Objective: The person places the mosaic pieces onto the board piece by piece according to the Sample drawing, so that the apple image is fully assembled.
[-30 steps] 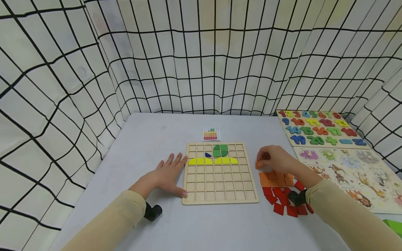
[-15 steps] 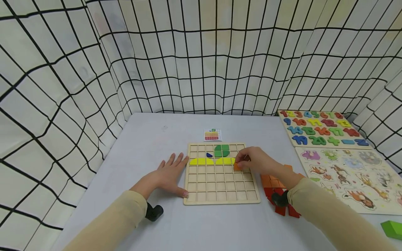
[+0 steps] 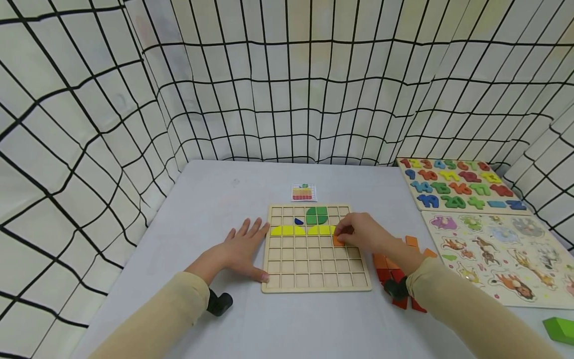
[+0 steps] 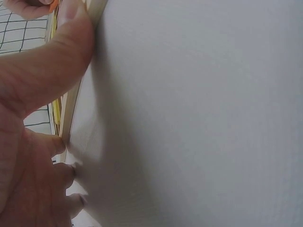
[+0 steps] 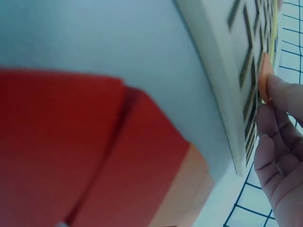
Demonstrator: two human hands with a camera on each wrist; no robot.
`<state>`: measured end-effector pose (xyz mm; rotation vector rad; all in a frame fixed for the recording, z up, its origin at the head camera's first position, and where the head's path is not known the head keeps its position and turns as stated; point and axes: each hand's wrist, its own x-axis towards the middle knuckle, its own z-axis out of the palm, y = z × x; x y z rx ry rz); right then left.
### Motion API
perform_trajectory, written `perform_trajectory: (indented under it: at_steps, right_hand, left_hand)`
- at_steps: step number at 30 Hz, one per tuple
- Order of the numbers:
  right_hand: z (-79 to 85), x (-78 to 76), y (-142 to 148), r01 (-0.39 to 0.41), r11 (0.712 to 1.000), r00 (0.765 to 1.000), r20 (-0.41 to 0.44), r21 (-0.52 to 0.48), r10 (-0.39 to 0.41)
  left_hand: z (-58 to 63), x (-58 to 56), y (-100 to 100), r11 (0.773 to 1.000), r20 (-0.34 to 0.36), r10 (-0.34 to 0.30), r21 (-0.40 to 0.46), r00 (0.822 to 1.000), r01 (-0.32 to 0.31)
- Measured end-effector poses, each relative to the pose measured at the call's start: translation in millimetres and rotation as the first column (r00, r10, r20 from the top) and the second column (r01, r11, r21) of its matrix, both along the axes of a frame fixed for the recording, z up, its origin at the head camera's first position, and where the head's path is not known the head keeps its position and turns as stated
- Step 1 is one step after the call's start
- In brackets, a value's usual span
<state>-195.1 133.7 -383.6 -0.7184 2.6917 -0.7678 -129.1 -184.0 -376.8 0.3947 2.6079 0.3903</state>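
My right hand [image 3: 363, 232] pinches an orange square tile [image 3: 338, 241] between thumb and fingers, at a cell below the right yellow pieces. In the right wrist view the tile [image 5: 264, 78] stands tilted at the grid. The wooden grid board [image 3: 309, 268] holds green pieces [image 3: 316, 216] near its top, a small dark blue piece [image 3: 298, 222] and a row of yellow pieces [image 3: 287, 230]. My left hand [image 3: 233, 252] lies with fingers spread at the board's left edge, its thumb on the frame. Orange tiles [image 3: 411, 242] and red tiles [image 3: 383, 274] lie partly hidden under my right forearm.
A small picture card [image 3: 304, 192] lies behind the board. At the right are a number puzzle [image 3: 457, 187] and an animal puzzle [image 3: 489, 259], with a green block [image 3: 559, 329] near the front. Black netting [image 3: 287, 94] surrounds the white table [image 3: 215, 194].
My right hand has carried the orange tile left from the pile onto the board, then lowered it slightly into the cell. My left hand stays at the board's edge.
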Motion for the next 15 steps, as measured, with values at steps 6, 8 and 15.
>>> perform_trajectory:
  at_steps: [6,8,15]
  right_hand:
    - [-3.1,2.0,0,0.002,1.000,0.999,-0.035,0.003,-0.001]
    - [-3.0,2.3,0,0.008,1.000,0.999,-0.034,0.005,-0.008]
    - [8.0,2.7,10,0.061,0.998,0.997,-0.057,0.002,-0.061]
  left_hand:
    - [-0.3,-0.4,0,1.000,-0.004,0.002,-0.005,1.000,-0.002]
    - [-0.7,-0.5,0,1.000,-0.004,0.001,-0.008,1.000,-0.001]
    - [-3.0,-1.4,-2,1.000,-0.013,-0.005,0.001,1.000,0.005]
